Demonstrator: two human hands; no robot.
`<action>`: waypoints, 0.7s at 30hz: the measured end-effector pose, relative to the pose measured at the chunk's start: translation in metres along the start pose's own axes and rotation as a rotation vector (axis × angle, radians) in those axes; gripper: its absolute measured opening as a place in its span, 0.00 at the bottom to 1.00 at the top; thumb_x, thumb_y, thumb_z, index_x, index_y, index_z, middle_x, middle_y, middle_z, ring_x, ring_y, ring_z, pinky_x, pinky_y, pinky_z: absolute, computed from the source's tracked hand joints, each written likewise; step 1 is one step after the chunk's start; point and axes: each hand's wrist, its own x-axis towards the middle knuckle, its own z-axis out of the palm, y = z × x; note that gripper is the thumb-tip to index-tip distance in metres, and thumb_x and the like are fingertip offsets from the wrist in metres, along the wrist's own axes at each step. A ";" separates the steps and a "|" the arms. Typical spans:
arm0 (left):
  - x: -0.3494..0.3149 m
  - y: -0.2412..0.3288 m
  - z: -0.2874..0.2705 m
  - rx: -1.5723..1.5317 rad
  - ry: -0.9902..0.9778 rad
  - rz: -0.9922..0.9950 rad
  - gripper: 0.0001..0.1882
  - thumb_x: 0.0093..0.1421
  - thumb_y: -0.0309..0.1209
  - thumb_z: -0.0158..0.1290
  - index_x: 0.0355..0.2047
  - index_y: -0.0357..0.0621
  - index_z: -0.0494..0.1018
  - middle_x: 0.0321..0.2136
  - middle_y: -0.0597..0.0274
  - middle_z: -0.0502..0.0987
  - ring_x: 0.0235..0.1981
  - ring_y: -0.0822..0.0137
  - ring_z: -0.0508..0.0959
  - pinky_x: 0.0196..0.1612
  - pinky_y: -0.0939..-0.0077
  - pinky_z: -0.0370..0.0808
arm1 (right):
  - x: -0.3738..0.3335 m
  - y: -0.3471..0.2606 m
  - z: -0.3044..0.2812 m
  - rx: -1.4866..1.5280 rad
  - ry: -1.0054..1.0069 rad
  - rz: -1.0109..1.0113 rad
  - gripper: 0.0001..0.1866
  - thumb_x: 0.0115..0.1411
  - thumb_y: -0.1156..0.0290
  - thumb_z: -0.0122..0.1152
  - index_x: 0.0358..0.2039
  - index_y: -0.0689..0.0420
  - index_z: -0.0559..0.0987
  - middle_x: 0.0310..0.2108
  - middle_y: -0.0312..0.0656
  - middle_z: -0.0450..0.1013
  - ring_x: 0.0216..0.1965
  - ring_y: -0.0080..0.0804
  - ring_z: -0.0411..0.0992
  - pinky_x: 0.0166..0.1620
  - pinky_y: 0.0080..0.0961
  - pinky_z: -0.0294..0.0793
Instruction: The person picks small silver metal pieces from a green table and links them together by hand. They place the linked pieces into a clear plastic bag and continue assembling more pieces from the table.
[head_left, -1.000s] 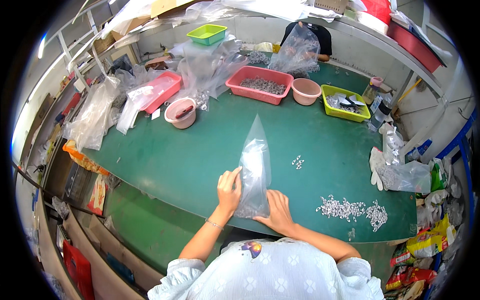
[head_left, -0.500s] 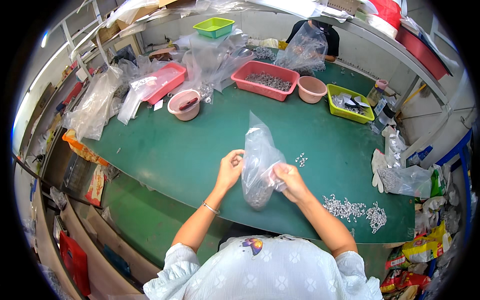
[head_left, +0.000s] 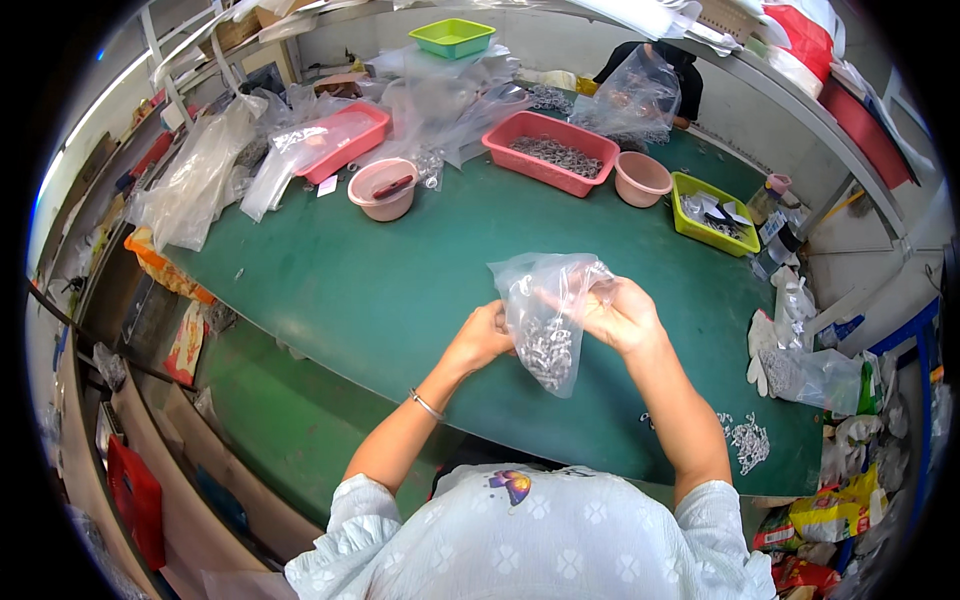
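So the plastic bag point(head_left: 532, 298) is up over the green table point(head_left: 380, 290), on the near side of the long pink tray point(head_left: 540, 173). Right hand point(head_left: 628, 315) has its fingers closed on the bag's top right, with the small metal bits point(head_left: 548, 352) sagging below that grip. Left hand point(head_left: 484, 336) is curled at the bag's left edge; can't tell if it's actually pinching.

The light is bright; fisheye edges bend into black.
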 end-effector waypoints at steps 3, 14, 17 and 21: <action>-0.007 0.000 0.004 -0.191 0.003 -0.099 0.27 0.50 0.25 0.57 0.47 0.24 0.61 0.30 0.52 0.77 0.28 0.67 0.78 0.32 0.73 0.78 | 0.004 -0.001 0.007 0.009 -0.019 -0.007 0.16 0.64 0.72 0.31 0.42 0.69 0.67 0.44 0.56 0.66 0.47 0.49 0.66 0.58 0.58 0.56; -0.027 0.018 0.033 -1.169 0.078 -0.328 0.13 0.63 0.26 0.42 0.47 0.33 0.65 0.39 0.52 0.73 0.39 0.58 0.77 0.43 0.59 0.78 | 0.034 0.026 0.008 -0.156 0.304 -0.397 0.17 0.64 0.63 0.38 0.46 0.61 0.65 0.44 0.45 0.65 0.51 0.39 0.62 0.57 0.58 0.53; -0.027 0.026 0.029 -1.003 0.063 -0.197 0.14 0.61 0.27 0.45 0.47 0.34 0.66 0.39 0.52 0.74 0.38 0.60 0.77 0.42 0.61 0.78 | 0.026 0.038 0.022 -0.379 0.344 -0.248 0.25 0.61 0.55 0.44 0.52 0.59 0.60 0.48 0.43 0.60 0.53 0.38 0.58 0.57 0.58 0.50; -0.026 0.048 0.025 -0.541 0.154 -0.041 0.16 0.57 0.26 0.50 0.46 0.35 0.67 0.38 0.54 0.75 0.35 0.67 0.78 0.37 0.70 0.80 | 0.017 0.054 0.036 -0.774 0.288 -0.312 0.31 0.56 0.49 0.53 0.49 0.60 0.62 0.50 0.45 0.61 0.55 0.40 0.59 0.56 0.59 0.52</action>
